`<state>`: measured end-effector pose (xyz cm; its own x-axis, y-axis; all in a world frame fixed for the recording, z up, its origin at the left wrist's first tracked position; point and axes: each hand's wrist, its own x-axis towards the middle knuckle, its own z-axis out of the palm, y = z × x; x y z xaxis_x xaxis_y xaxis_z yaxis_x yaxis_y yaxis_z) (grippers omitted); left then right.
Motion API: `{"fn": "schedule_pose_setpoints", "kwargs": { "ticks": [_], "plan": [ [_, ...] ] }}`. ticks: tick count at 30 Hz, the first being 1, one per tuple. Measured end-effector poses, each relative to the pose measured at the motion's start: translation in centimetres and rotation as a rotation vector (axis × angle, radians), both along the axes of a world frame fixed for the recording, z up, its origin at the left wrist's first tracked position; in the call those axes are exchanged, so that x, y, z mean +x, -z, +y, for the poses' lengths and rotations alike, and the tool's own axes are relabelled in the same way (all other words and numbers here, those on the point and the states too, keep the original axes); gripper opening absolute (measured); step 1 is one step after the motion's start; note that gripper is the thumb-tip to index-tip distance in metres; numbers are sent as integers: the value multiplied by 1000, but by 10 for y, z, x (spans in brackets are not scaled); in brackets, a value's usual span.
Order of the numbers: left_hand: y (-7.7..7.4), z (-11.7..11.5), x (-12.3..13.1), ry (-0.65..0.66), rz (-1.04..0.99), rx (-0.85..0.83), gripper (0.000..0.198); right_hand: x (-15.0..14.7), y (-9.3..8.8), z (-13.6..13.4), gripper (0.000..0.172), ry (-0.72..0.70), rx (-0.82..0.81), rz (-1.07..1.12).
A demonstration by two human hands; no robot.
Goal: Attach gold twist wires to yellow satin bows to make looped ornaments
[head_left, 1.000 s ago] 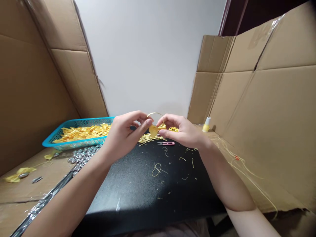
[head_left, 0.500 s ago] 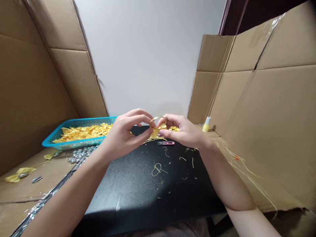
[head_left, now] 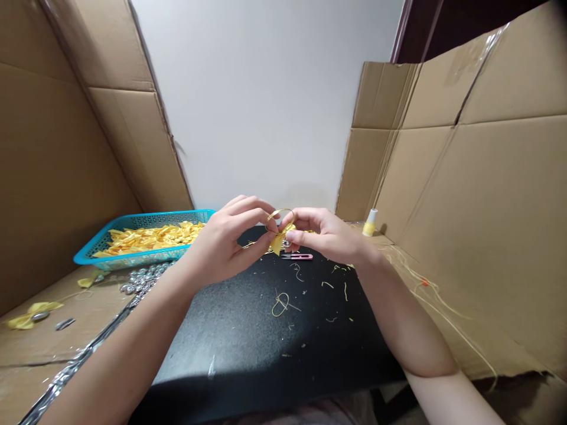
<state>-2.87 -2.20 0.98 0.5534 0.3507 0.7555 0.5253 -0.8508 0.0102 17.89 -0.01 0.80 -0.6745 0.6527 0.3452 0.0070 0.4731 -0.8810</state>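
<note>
My left hand (head_left: 225,242) and my right hand (head_left: 325,236) meet above the far part of the black table (head_left: 261,342). Between their fingertips they pinch a small yellow ribbon piece (head_left: 279,240). A thin gold cord loop (head_left: 280,213) arches just above it, from one hand's fingers to the other's. Both hands have their fingers closed in a pinch. Pink thread snips (head_left: 296,257) lie on the table right below the hands.
A blue basket (head_left: 133,258) of yellow ribbon pieces stands at the left, with silver clips (head_left: 142,278) in front of it. A yellow bow (head_left: 31,314) lies at far left. A small yellow bottle (head_left: 370,224) stands at the right. Cardboard walls enclose both sides. Cord scraps (head_left: 283,304) litter the table.
The gold cord loop has shrunk and come down closer to the ribbon piece. My fingertips have drawn nearer together; the hands stay in the same spot.
</note>
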Motion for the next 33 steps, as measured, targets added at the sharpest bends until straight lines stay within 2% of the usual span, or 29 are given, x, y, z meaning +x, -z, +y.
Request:
{"fn": "schedule_pose_setpoints", "kwargs": {
  "ticks": [5,11,14,16,18,20,22,23,27,30,31,32,33],
  "plan": [
    [-1,-1,-1,-12,-57,0,6,1,-1,-1,10,31,2,-3],
    [-3,-4,-1,-32,25,-32,10,-3,3,1,7,5,12,-1],
    [-7,-1,-9,-67,42,-56,13,-6,5,1,9,27,37,-6],
    [-10,6,-21,-110,46,-105,15,-7,6,1,11,91,104,-35],
    [-12,16,-35,-163,40,-223,16,-8,7,2,12,177,205,-72],
    [-10,27,-45,-157,25,-426,27,-10,11,6,15,251,298,-117],
    [-4,37,-47,-37,83,-728,41,-15,18,12,18,284,358,-172],
    [0,41,-45,27,118,-824,43,-18,22,15,18,285,378,-202],
    [13,49,-29,20,188,-885,33,-30,38,26,19,258,425,-267],
    [19,60,-33,-111,224,-863,33,-30,41,31,26,256,420,-288],
    [23,67,-38,-229,261,-847,32,-28,40,33,28,267,413,-296],
    [28,76,-44,-411,282,-794,31,-25,39,35,30,290,406,-299],
    [35,86,-48,-518,283,-759,30,-22,36,37,30,319,404,-298]
  ]
}}
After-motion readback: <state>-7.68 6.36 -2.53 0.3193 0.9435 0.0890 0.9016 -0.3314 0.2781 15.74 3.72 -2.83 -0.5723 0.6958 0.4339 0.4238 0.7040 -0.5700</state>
